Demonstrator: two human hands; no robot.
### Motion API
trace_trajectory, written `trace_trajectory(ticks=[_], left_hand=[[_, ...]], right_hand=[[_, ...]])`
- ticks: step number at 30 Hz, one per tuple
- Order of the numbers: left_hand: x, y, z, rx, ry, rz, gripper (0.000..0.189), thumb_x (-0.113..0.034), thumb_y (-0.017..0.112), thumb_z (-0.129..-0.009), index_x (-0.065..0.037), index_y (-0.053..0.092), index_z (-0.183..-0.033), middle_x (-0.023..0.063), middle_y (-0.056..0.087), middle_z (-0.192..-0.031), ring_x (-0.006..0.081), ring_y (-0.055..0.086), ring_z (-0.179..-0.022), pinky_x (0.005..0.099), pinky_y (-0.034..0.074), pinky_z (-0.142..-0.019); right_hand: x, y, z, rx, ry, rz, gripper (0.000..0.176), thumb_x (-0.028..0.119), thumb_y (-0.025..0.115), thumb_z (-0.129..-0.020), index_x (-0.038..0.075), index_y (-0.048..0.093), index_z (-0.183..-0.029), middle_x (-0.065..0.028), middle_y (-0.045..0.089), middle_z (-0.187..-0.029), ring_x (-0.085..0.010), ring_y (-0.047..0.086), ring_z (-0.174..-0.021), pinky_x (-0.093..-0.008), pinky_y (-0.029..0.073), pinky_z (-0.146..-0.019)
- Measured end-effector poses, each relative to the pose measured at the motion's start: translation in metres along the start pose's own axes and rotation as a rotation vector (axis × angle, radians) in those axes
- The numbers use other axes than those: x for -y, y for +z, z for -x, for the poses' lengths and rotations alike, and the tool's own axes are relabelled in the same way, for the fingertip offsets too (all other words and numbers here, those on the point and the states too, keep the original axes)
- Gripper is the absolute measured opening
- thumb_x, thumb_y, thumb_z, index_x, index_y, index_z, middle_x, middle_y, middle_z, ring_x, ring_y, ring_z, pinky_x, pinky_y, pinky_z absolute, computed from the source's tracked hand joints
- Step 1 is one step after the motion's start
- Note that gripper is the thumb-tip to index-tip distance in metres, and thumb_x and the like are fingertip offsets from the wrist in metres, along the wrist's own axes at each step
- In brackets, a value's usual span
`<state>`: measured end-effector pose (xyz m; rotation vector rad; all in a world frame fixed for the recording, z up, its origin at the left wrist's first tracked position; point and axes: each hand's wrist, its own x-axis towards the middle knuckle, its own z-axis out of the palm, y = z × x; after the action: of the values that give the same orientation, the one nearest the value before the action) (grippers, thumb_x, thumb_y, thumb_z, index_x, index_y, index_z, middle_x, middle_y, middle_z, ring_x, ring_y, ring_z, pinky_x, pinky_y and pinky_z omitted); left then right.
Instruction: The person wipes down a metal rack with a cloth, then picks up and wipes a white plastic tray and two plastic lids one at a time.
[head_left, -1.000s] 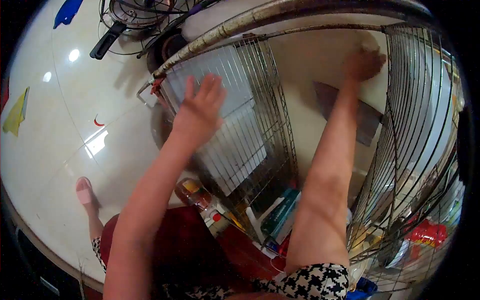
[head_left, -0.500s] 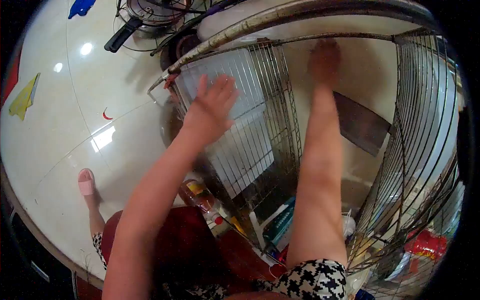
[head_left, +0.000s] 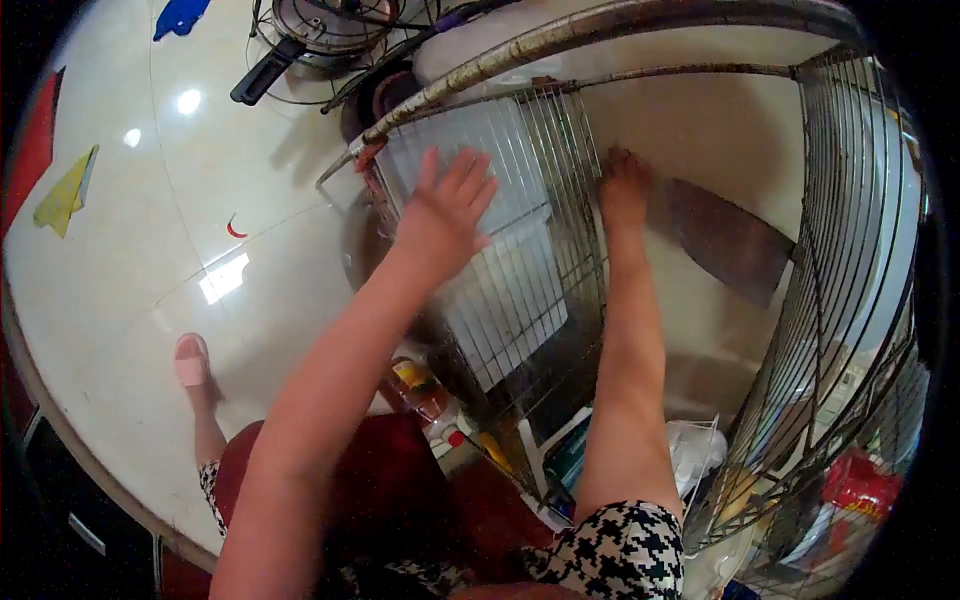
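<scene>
My left hand (head_left: 447, 215) is open, fingers spread, over the left wire side of a rusty metal rack (head_left: 590, 165). Behind those wires stand white plastic containers (head_left: 515, 280). Inside the rack, my right hand (head_left: 627, 190) reaches down close beside the same wire side, its short-looking fingers slightly apart and nothing visible in them. A pale beige surface (head_left: 710, 140) lies beneath it. To its right, a flat dark brown piece with a curved edge (head_left: 735, 240) lies on that surface.
A thick rusty bar (head_left: 600, 35) arches across the top. The right wire side (head_left: 800, 290) curves along my right arm. Bottles (head_left: 420, 390) and a red package (head_left: 858, 485) stand low down. A pot with a black handle (head_left: 275, 70) is at upper left, near a yellow cloth (head_left: 67, 190).
My right hand has drawn back toward me and left, to the wire side. The view has shifted slightly, and my left hand stays spread over the wires.
</scene>
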<state>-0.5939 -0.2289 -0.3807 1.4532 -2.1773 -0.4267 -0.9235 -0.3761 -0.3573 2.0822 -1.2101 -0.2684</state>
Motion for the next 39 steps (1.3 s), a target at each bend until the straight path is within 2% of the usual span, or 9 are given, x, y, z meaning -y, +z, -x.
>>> trace_trajectory(ticks=[11, 17, 22, 29, 31, 33, 34, 37, 39], left_hand=[[-0.001, -0.012, -0.001, 0.050, 0.035, -0.072, 0.072, -0.042, 0.064, -0.071, -0.012, 0.037, -0.131, 0.0092, 0.031, -0.139, 0.0247, 0.022, -0.131, 0.0517, 0.017, -0.105], [-0.020, -0.069, 0.032, -0.064, 0.160, 0.177, 0.067, -0.021, 0.067, -0.070, -0.007, 0.037, -0.128, 0.0142, 0.036, -0.133, 0.0307, 0.028, -0.127, 0.0469, 0.023, -0.104], [0.009, -0.116, 0.158, -0.048, -0.235, 0.362, 0.059, -0.008, 0.064, -0.070, -0.004, 0.041, -0.124, 0.0172, 0.039, -0.129, 0.0347, 0.034, -0.123, 0.0437, 0.027, -0.102], [0.114, -0.229, 0.517, 0.201, -1.020, -0.055, 0.057, -0.005, 0.060, -0.074, 0.003, 0.037, -0.126, 0.0223, 0.042, -0.126, 0.0364, 0.040, -0.117, 0.0412, 0.030, -0.099], [0.113, -0.261, 0.587, 0.421, -1.414, -0.097, 0.052, -0.013, 0.062, -0.075, 0.004, 0.042, -0.120, 0.0239, 0.049, -0.116, 0.0393, 0.044, -0.110, 0.0424, 0.036, -0.093], [0.104, -0.281, 0.678, 0.440, -1.228, -0.237, 0.050, -0.018, 0.063, -0.074, 0.003, 0.046, -0.116, 0.0238, 0.051, -0.112, 0.0399, 0.047, -0.105, 0.0431, 0.037, -0.090], [0.101, -0.293, 0.671, 0.458, -1.494, 0.054, 0.047, -0.019, 0.063, -0.072, 0.003, 0.050, -0.112, 0.0234, 0.053, -0.109, 0.0404, 0.050, -0.101, 0.0445, 0.039, -0.086], [0.079, -0.305, 0.677, 0.371, -1.426, 0.177, 0.043, -0.020, 0.062, -0.071, 0.004, 0.053, -0.105, 0.0238, 0.055, -0.102, 0.0373, 0.052, -0.098, 0.0422, 0.041, -0.082], [0.096, -0.292, 0.687, 0.486, -1.367, -0.016, 0.049, -0.014, 0.063, -0.073, 0.007, 0.047, -0.113, 0.0215, 0.056, -0.103, 0.0310, 0.055, -0.095, 0.0385, 0.044, -0.081]], right_hand=[[0.008, -0.046, 0.123, 0.266, 0.370, 0.051, 0.035, 0.016, 0.059, -0.074, 0.011, 0.057, -0.109, -0.0067, 0.046, -0.124, -0.0266, 0.043, -0.113, -0.0448, 0.042, -0.084], [0.046, -0.151, 0.084, 0.434, 1.111, -0.233, 0.025, 0.012, 0.052, -0.081, -0.002, 0.058, -0.101, -0.0225, 0.049, -0.116, -0.0344, 0.047, -0.106, -0.0424, 0.043, -0.083], [0.081, -0.109, 0.065, -0.288, 1.207, -0.811, 0.027, 0.017, 0.047, -0.084, -0.005, 0.057, -0.097, -0.0258, 0.058, -0.093, -0.0397, 0.055, -0.090, -0.0455, 0.043, -0.078], [0.115, -0.046, 0.004, -0.025, 0.709, -1.132, 0.024, 0.018, 0.047, -0.084, 0.002, 0.059, -0.098, -0.0203, 0.060, -0.094, -0.0381, 0.055, -0.089, -0.0436, 0.043, -0.079], [0.134, -0.085, -0.001, -0.085, 0.638, -0.651, 0.022, 0.011, 0.051, -0.079, 0.005, 0.059, -0.098, -0.0204, 0.061, -0.092, -0.0368, 0.056, -0.086, -0.0442, 0.043, -0.078], [0.137, -0.103, 0.020, -0.088, 0.660, -0.688, 0.024, 0.009, 0.052, -0.076, 0.006, 0.059, -0.099, -0.0200, 0.061, -0.091, -0.0368, 0.056, -0.086, -0.0443, 0.043, -0.078], [0.137, -0.112, 0.035, -0.094, 0.676, -0.711, 0.026, 0.006, 0.053, -0.074, 0.007, 0.059, -0.099, -0.0196, 0.061, -0.091, -0.0368, 0.056, -0.085, -0.0444, 0.043, -0.077], [0.135, -0.148, 0.080, 0.314, 0.759, -0.675, 0.021, 0.007, 0.050, -0.078, 0.004, 0.056, -0.098, -0.0198, 0.060, -0.087, -0.0391, 0.055, -0.083, -0.0449, 0.043, -0.074], [0.145, -0.160, 0.104, 0.298, 0.872, -0.753, 0.019, 0.008, 0.049, -0.080, 0.002, 0.056, -0.097, -0.0205, 0.059, -0.086, -0.0403, 0.054, -0.081, -0.0450, 0.043, -0.072]])
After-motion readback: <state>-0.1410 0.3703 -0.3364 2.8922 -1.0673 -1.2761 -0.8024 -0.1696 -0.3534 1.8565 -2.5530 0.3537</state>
